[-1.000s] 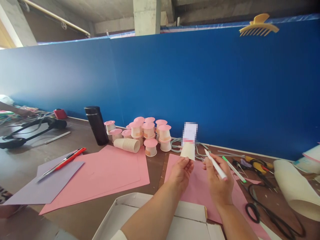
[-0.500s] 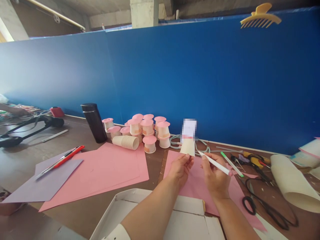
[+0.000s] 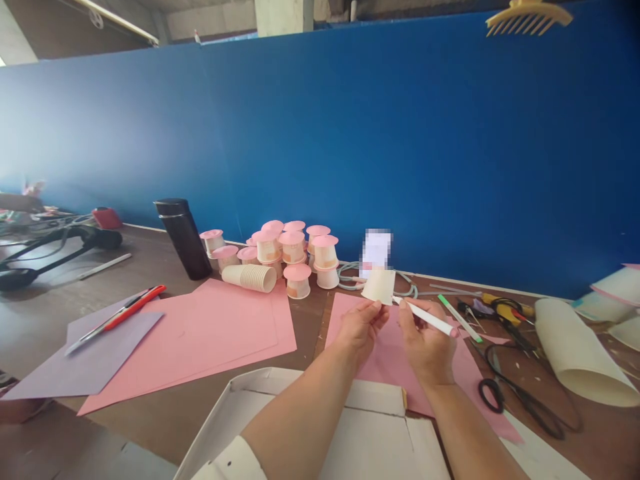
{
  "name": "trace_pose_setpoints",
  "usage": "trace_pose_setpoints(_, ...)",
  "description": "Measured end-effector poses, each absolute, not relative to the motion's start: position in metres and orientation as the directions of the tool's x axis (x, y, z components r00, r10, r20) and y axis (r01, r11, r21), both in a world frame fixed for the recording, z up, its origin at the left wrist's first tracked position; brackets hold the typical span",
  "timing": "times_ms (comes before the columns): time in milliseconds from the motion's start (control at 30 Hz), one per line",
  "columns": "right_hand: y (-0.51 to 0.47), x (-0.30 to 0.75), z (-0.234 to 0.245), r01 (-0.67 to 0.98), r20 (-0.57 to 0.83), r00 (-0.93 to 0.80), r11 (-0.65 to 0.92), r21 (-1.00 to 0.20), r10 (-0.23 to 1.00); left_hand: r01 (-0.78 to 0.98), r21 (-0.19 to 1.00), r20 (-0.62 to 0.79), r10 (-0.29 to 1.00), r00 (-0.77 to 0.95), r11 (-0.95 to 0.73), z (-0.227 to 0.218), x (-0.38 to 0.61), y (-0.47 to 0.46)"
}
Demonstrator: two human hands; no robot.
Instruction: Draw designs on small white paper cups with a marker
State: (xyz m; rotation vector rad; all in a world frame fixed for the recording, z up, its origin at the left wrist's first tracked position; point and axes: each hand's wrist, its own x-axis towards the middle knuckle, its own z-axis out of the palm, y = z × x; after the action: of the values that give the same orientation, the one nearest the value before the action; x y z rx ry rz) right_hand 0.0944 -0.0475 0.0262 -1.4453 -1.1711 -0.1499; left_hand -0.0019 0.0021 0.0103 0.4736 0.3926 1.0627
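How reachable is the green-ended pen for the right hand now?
Probably yes: the green-ended pen lies close beside the right hand, nothing visibly between, though this hand holds a white pen.

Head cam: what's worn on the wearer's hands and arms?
Left hand and right hand: no gloves. Left forearm: bare up to an off-white sleeve with small dark dots. Right forearm: bare to the frame edge.

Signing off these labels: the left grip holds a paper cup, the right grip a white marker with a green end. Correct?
Not quite: the head view shows a pink end on the white marker in the right grip, not a green one. The left grip does hold a paper cup.
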Motion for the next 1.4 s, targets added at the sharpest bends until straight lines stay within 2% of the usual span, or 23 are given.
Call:
trace_pose_setpoints(267,-0.0473,0.0963,0.025,0.71,0.654,0.503,0.162,-0.686,0.565,-0.719,0.557,-0.091,0.891,0.445,0.415,0.0129,-0.0029,0.0001)
trace_pose_setpoints(633,-0.0486,0.0942,0.0293,0.759,0.697,0.469,0.157,-0.632,0.542,-0.697,0.574,-0.097,0.88,0.464,0.431,0.014,-0.0029,-0.0011)
trace_pose_setpoints(867,-0.0485,0.0935,0.0293,0.75,0.69,0.477,0.157,-0.643,0.544,-0.706,0.583,-0.034,0.88,0.475,0.403,0.009,-0.0016,-0.0002)
trace_pose_setpoints(1400,-0.048,0.0959,0.0288,0.767,0.704,0.443,0.171,-0.618,0.554,-0.687,0.603,-0.058,0.881,0.47,0.406,0.0123,-0.0015,-0.0008)
